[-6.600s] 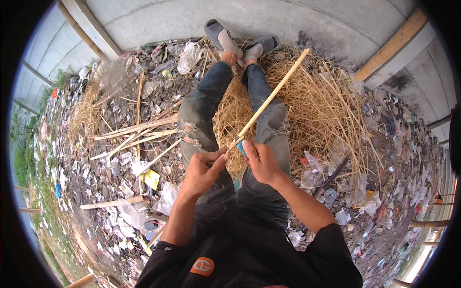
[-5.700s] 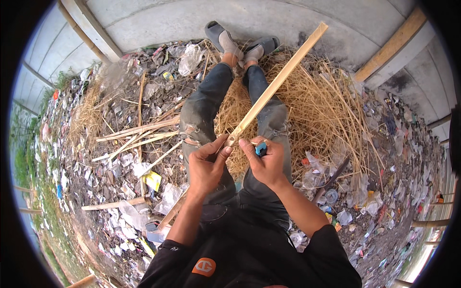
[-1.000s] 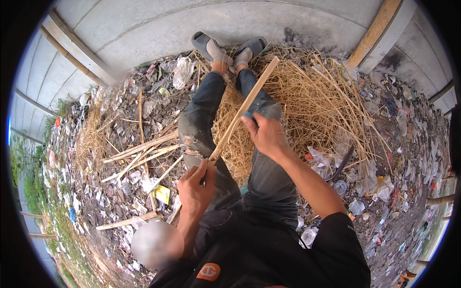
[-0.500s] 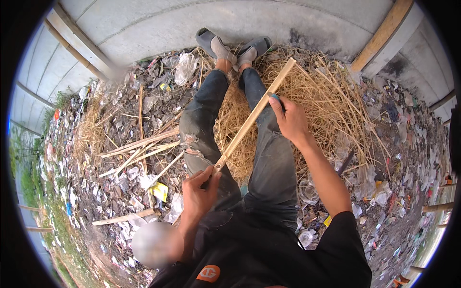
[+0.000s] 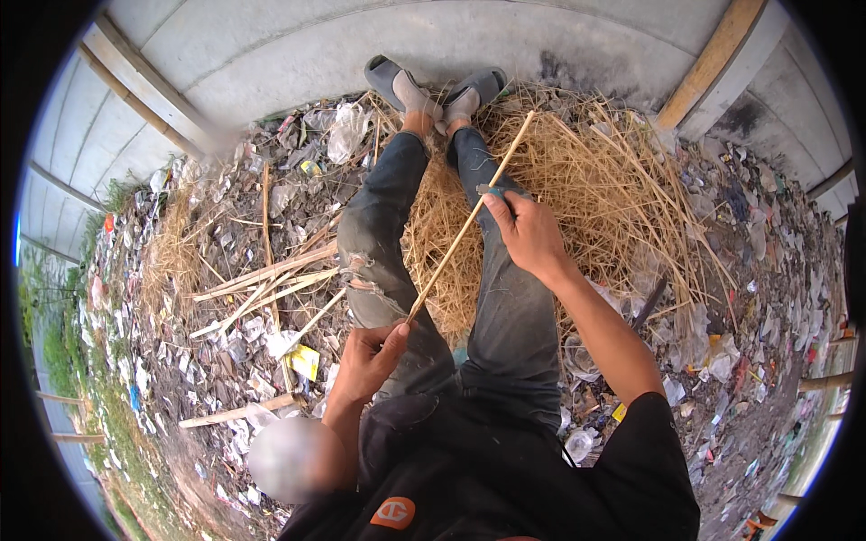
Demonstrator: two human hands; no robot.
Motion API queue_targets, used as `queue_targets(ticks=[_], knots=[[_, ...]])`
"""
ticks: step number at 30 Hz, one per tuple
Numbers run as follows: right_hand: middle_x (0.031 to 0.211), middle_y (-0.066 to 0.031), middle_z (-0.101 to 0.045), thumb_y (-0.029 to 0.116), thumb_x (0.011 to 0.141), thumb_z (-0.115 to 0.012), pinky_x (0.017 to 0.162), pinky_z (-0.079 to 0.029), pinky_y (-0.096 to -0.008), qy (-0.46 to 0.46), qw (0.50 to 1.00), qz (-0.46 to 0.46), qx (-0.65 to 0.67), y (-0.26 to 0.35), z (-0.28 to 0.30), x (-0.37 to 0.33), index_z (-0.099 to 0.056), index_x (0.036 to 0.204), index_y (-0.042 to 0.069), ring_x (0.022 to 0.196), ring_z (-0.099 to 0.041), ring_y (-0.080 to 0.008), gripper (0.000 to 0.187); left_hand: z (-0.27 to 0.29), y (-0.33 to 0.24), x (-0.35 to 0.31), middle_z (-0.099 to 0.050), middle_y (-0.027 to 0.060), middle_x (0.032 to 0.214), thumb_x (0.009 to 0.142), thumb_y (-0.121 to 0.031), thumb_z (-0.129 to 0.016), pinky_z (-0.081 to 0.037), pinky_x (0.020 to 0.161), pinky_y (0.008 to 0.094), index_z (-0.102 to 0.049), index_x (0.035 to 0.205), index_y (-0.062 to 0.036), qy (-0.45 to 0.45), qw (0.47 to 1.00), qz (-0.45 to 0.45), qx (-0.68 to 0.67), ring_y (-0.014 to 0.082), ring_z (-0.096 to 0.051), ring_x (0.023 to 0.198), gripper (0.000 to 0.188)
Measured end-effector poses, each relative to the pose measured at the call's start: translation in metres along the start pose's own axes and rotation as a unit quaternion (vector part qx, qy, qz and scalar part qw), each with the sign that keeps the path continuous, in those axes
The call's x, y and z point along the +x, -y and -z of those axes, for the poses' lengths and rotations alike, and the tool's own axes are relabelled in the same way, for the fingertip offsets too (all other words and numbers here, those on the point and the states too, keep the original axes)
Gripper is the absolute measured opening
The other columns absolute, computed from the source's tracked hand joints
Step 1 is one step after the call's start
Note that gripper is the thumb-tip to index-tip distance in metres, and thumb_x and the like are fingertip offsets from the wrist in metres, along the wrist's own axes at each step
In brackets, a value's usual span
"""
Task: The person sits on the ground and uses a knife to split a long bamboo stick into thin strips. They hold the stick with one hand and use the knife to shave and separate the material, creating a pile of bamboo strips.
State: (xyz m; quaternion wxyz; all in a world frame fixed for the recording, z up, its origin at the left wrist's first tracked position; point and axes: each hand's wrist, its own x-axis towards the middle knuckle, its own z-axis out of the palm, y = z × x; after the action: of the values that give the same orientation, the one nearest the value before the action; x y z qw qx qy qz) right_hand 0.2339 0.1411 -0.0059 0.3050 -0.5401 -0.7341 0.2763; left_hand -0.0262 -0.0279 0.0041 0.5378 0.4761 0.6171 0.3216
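A long, narrow bamboo strip (image 5: pixel 457 236) slants across my lap, its narrow edge turned up. The lower end is pinched between thumb and fingers of my left hand (image 5: pixel 365 362), beside my thigh. Higher up, my right hand (image 5: pixel 528 233) closes on the same strip, the thumb lying along it, and its far end sticks out past the fingers. Something small and teal-grey (image 5: pixel 496 191) shows at the right thumb and fingers; whether it is a wrap or a tool I cannot tell. Beneath the strip are my stretched-out legs in torn dark jeans.
A heap of straw-coloured shavings (image 5: pixel 595 189) spreads between and right of my legs. Several split bamboo pieces (image 5: pixel 271 278) lie to the left, with another piece (image 5: pixel 236 411) nearer me. Plastic litter covers the ground. A grey wall (image 5: pixel 433 41) stands beyond my feet.
The strip has been turned from its broad face onto its narrow edge. My right hand has come slightly left and nearer; the left hand has barely shifted.
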Motion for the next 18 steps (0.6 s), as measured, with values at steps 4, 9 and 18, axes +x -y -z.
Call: queue_targets(ticks=[4, 9, 18], knots=[[0.054, -0.0175, -0.055, 0.054, 0.105, -0.049, 0.051, -0.046, -0.0463, 0.053, 0.988, 0.138, -0.031, 0.017, -0.025, -0.042, -0.069, 0.09, 0.001, 0.052, -0.061, -0.037, 0.059, -0.001, 0.003, 0.002, -0.046, -0.0082, 0.062, 0.107, -0.034, -0.06, -0.031, 0.051, 0.024, -0.074, 0.102, 0.0048, 0.018, 0.996, 0.041, -0.081, 0.0012, -0.037, 0.057, 0.041], [0.051, -0.0093, -0.05, 0.06, 0.105, -0.046, 0.048, -0.042, -0.0402, -0.004, 0.996, 0.085, -0.009, -0.009, -0.024, -0.014, -0.07, 0.09, 0.001, 0.048, -0.056, -0.0269, 0.065, 0.012, 0.007, -0.007, -0.048, -0.0067, 0.062, 0.105, -0.034, -0.063, -0.033, 0.052, 0.0252, -0.074, 0.113, 0.0047, -0.002, 0.999, 0.024, 0.039, 0.0018, -0.04, 0.058, 0.041], [0.057, -0.0078, -0.051, 0.065, 0.103, -0.046, 0.057, -0.037, -0.041, -0.177, 0.967, -0.181, 0.01, -0.151, 0.079, 0.059, -0.062, 0.07, 0.0, 0.056, -0.048, -0.02, 0.074, 0.038, 0.024, -0.049, -0.076, 0.0119, 0.083, 0.095, -0.027, -0.078, -0.052, 0.073, 0.0282, -0.073, 0.116, 0.0062, -0.007, 0.99, -0.023, 0.136, 0.007, -0.062, 0.079, 0.04]])
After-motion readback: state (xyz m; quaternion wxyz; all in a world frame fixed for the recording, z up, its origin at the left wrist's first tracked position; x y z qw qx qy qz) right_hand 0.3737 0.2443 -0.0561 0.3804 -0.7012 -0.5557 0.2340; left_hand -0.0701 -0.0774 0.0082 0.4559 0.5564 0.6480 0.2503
